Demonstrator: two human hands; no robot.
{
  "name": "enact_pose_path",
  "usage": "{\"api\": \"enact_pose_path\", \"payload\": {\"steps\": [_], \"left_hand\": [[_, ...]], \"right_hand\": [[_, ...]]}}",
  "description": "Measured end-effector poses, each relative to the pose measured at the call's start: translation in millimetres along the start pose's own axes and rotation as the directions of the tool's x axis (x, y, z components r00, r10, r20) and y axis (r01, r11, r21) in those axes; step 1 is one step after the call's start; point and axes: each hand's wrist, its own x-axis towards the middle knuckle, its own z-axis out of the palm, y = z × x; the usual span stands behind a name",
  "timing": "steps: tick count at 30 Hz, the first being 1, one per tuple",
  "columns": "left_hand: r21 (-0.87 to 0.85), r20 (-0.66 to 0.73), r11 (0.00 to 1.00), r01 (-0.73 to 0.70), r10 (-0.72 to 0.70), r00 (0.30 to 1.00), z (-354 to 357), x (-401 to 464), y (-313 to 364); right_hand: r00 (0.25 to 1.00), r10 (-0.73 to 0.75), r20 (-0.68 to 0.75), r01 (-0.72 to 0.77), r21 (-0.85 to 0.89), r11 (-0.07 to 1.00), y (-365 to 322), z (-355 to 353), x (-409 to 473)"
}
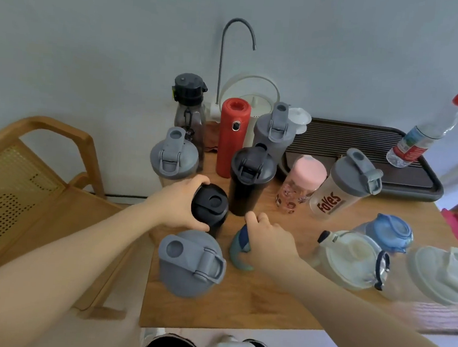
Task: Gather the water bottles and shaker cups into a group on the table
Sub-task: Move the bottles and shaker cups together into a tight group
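Many bottles and shaker cups stand on a wooden table point(266, 301). My left hand point(180, 205) grips a black-lidded shaker cup point(211, 203) from its left side. My right hand point(266, 236) is closed over the top of a teal-blue bottle point(239, 246) with a handle. A grey-lidded shaker point(189, 261) stands just in front of both hands. Behind them are a tall black shaker point(249, 180), a red flask point(232, 135), two grey shakers point(174, 156) point(274, 127) and a dark bottle point(189, 103). To the right stand a pink bottle point(301, 185), a clear "Foyes" shaker point(345, 186), a blue-lidded bottle point(391, 232) and two white-lidded shakers point(353, 259) point(446, 275).
A dark slatted tray point(363, 141) lies at the back right with a clear red-capped plastic bottle point(431, 130) on it. A white kettle point(252, 100) and a curved spout point(239, 27) stand by the wall. A wooden chair point(27, 183) sits left of the table.
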Motion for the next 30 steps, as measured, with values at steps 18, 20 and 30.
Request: {"api": "enact_pose_path", "payload": {"steps": [18, 20, 30], "left_hand": [[-0.074, 0.075, 0.997, -0.037, 0.042, 0.996, -7.0, -24.8, -20.1], [-0.061, 0.075, 0.994, -0.087, 0.092, 0.993, -7.7, -27.0, -26.3], [0.053, -0.040, 0.989, -0.137, 0.139, 0.989, -11.7, -38.0, -31.1]], "right_hand": [[0.857, -0.511, -0.075, 0.514, 0.045, 0.856, -70.1, -22.0, -58.9], [0.889, -0.442, -0.120, 0.443, -0.017, 0.896, -78.0, -8.1, -54.0], [0.946, 0.146, -0.288, -0.099, 0.172, 0.980, -73.7, 4.2, -72.5]]}}
